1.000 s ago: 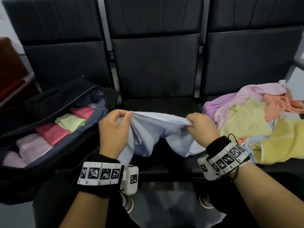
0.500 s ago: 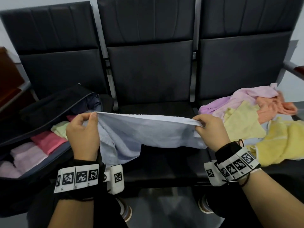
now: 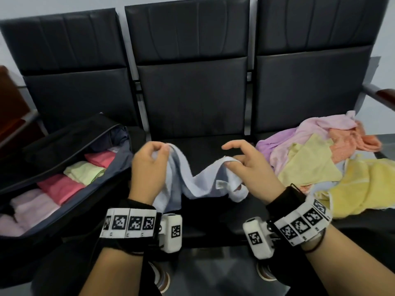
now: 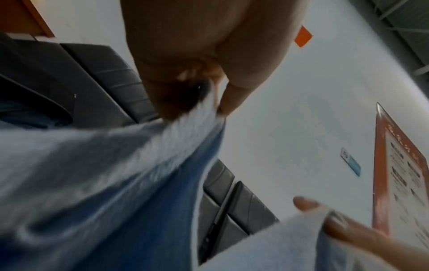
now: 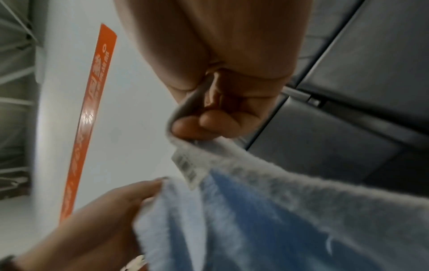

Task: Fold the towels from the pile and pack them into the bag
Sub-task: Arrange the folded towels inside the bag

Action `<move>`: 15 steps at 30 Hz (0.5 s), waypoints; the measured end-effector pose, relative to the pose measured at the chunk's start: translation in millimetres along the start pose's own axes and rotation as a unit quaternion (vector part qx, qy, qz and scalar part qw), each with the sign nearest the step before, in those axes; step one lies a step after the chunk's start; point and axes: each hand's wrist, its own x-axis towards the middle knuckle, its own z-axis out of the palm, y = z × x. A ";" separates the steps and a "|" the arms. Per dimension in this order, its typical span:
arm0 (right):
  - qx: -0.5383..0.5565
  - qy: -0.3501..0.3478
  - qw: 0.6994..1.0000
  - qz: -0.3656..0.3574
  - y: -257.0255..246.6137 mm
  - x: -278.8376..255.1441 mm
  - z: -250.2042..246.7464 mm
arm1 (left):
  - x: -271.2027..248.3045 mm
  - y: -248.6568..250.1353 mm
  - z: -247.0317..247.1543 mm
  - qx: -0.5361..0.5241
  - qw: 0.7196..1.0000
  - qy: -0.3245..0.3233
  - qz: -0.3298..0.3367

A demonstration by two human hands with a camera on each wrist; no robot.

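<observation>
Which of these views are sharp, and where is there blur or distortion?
Head view: mostly sharp, chair backs bowed by the wide lens, left hand slightly smeared. Left wrist view: the light blue towel is strongly motion-blurred. Right wrist view: softer blur, towel label unreadable.

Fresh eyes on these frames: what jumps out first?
The pale blue towel, sagging between the left hand and the right hand over the middle black seat, both pinching its top edge. Next, the jumbled pile of pastel towels on the right seat, and the open black bag on the left with folded pink and green towels in a row.
</observation>
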 end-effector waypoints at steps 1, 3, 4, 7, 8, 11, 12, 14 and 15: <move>0.044 -0.015 0.999 0.013 -0.4 -0.3 6.1 | -1.7 -2.4 5.0 0.003 0.999 -0.040 -0.023; 0.104 -0.030 0.993 0.052 3.4 -0.4 16.5 | -8.2 -12.8 11.3 0.013 0.991 -0.116 -0.059; 0.113 -0.027 0.991 0.073 7.0 -0.4 20.3 | -12.4 -18.4 12.2 0.019 0.987 -0.145 -0.067; 0.102 0.009 0.986 0.129 21.0 1.3 26.4 | -22.4 -27.8 8.9 0.028 0.982 -0.171 -0.073; 0.101 0.024 0.984 0.142 25.5 2.1 26.5 | -23.8 -29.7 6.9 0.026 0.983 -0.165 -0.077; 0.123 0.057 0.974 0.184 33.7 3.5 23.6 | -23.0 -34.5 -1.6 0.024 0.987 -0.114 -0.108; 0.129 0.057 0.971 0.194 34.7 3.3 22.0 | -22.0 -36.0 -4.7 0.020 0.988 -0.097 -0.118; 0.128 0.015 0.971 0.202 34.5 1.7 19.7 | -21.7 -37.6 -8.9 0.010 0.989 -0.083 -0.122; 0.121 -0.026 0.972 0.201 33.4 0.7 19.8 | -22.3 -37.1 -9.1 0.007 0.989 -0.086 -0.118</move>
